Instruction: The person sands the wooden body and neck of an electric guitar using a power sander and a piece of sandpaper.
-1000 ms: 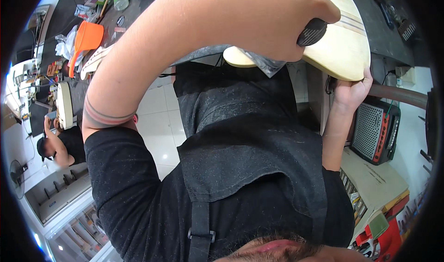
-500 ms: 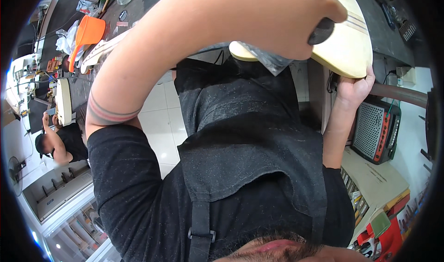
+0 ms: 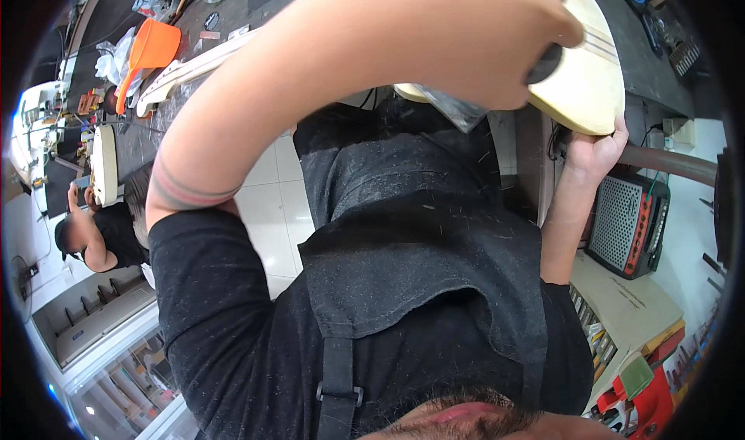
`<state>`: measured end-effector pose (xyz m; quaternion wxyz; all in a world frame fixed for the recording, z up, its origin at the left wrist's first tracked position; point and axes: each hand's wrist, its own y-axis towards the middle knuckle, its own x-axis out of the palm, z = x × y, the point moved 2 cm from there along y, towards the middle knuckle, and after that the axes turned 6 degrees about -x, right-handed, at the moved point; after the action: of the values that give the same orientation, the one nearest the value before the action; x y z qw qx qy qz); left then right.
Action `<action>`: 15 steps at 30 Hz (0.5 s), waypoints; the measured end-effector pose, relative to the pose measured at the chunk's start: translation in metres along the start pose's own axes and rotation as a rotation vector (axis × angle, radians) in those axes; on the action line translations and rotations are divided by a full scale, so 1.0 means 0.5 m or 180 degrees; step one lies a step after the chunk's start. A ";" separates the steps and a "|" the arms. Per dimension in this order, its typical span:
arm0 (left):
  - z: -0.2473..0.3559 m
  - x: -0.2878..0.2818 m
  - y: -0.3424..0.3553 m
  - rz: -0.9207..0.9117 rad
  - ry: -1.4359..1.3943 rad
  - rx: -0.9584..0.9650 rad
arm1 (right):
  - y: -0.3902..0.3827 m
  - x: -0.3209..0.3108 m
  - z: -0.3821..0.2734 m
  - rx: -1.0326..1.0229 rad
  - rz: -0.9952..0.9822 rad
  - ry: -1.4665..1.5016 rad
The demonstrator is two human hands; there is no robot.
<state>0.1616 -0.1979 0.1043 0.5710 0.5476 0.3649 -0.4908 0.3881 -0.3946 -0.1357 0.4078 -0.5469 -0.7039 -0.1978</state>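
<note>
A pale wooden guitar body (image 3: 590, 83) lies on the dark workbench (image 3: 256, 5) at the upper right. My left arm crosses the view from the left shoulder. My left hand (image 3: 466, 36) is closed on a tool with a black handle (image 3: 543, 64), and its grey metal blade (image 3: 454, 106) sits at the body's lower edge. My right hand (image 3: 594, 149) grips the guitar body's near edge from below. My black apron fills the middle of the view.
An orange scoop (image 3: 151, 48) and a pale guitar neck (image 3: 194, 67) lie on the bench at the upper left. A small black amplifier (image 3: 628, 223) stands on the right. Another person (image 3: 93, 234) crouches at the left over the white tile floor (image 3: 272, 207).
My left hand with the tool has shifted slightly right and down along the guitar body. My right hand keeps its grip on the edge.
</note>
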 end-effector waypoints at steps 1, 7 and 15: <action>0.010 -0.003 0.004 -0.0007 0.0048 -0.0004 | -0.002 0.006 -0.001 0.0015 -0.0038 -0.0004; 0.037 -0.038 -0.020 -0.0467 0.0115 -0.0564 | 0.002 -0.008 -0.010 0.0007 -0.0019 -0.0160; 0.045 0.023 -0.007 0.0440 0.0243 -0.0592 | 0.004 -0.008 -0.004 -0.0039 -0.0122 -0.0159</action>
<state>0.1585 -0.2215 0.0953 0.6374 0.5345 0.3917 -0.3931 0.3909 -0.3975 -0.1380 0.3829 -0.5406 -0.7230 -0.1961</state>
